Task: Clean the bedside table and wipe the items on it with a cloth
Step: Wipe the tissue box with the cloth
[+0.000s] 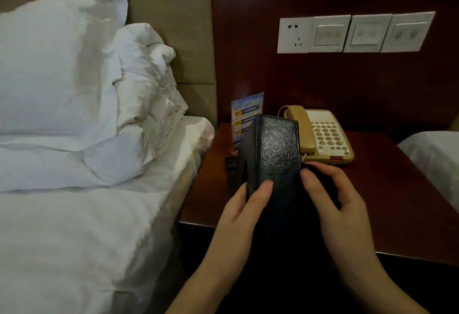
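A black leather-look box (275,149) is held upright above the front of the dark wooden bedside table (387,189). My left hand (243,212) grips its lower left corner, thumb on the glossy front face. My right hand (345,204) is at the box's lower right edge, thumb and fingers curled round something dark that looks like a cloth (320,189); its outline is lost in the shadow. Behind the box stand a beige telephone (325,137) and a blue printed card (244,115).
A small dark object (231,164) lies on the table left of the box. A bed with white pillows (62,77) borders the table on the left, and another bed's corner (434,154) on the right. Wall socket and switches (355,33) sit above.
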Available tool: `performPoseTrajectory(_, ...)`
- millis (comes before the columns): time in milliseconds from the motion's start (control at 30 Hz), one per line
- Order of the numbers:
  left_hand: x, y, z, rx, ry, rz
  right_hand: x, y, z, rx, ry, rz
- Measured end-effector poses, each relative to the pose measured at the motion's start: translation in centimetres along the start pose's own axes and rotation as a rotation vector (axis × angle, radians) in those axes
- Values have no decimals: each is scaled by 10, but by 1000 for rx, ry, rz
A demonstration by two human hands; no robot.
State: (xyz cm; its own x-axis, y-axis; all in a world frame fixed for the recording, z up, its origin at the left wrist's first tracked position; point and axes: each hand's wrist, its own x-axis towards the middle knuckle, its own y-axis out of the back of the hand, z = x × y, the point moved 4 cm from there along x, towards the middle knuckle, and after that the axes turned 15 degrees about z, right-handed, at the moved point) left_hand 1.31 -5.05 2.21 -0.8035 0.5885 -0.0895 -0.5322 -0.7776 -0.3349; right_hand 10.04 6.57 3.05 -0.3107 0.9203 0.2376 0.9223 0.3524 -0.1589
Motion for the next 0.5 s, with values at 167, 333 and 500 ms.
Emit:
performPoseTrajectory(167,7,13,1,189,-18,32,-8,-6,-2,26,-30,7)
performPoseTrajectory(333,10,24,14,267,-239,157,-23,-15,-4,-68,165,-31)
performPoseTrajectory(500,10,28,15,395,-317,173,-15,-25,-1,-89,264,8)
